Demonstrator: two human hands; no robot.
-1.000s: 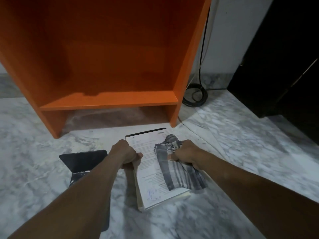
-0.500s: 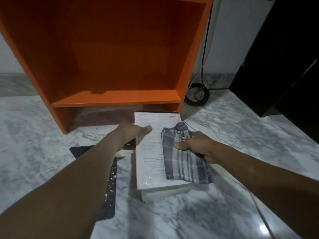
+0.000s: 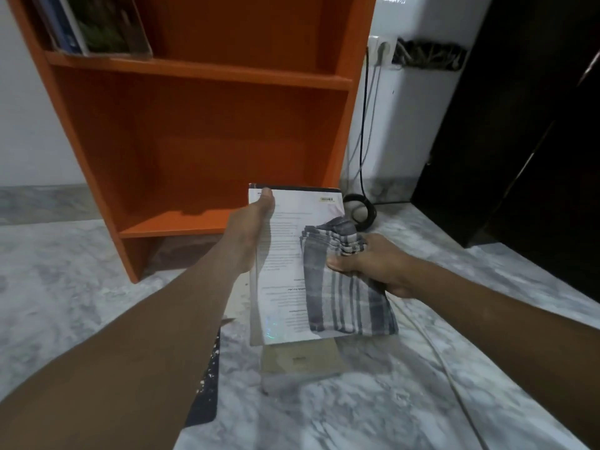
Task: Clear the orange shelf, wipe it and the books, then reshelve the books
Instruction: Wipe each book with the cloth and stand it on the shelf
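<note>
Left hand (image 3: 250, 228): thumb (image 3: 267, 193) laid flat on the cover of the white book (image 3: 285, 271) near its far left corner. The remaining fingers are out of sight under the book, so I cannot report how they lie. The grip is along the book's left edge.

Right hand (image 3: 373, 264): thumb pressed down on the striped cloth (image 3: 341, 287), fingers curled round its bunched far end. The cloth is pinched between them. It is folded, grey with pale stripes, and lies over the right half of the white book's cover, hanging past the near right corner.

The white book is held clear of the floor, cover up and printed text visible, in front of the lower compartment of the orange shelf (image 3: 201, 141). Whether its far edge touches the shelf board cannot be told.

Directly below it, a tan book (image 3: 302, 362) lies flat on the marble floor (image 3: 357, 417). A dark flat item (image 3: 207, 384) lies on the floor under my left forearm.

On the shelf's upper board, at the left, stand leaning books (image 3: 97, 27).

Right of the shelf, a black cable (image 3: 360, 212) runs down the wall from a wall socket (image 3: 380, 48) to a coil on the floor. A dark cabinet (image 3: 519, 125) stands further right.
</note>
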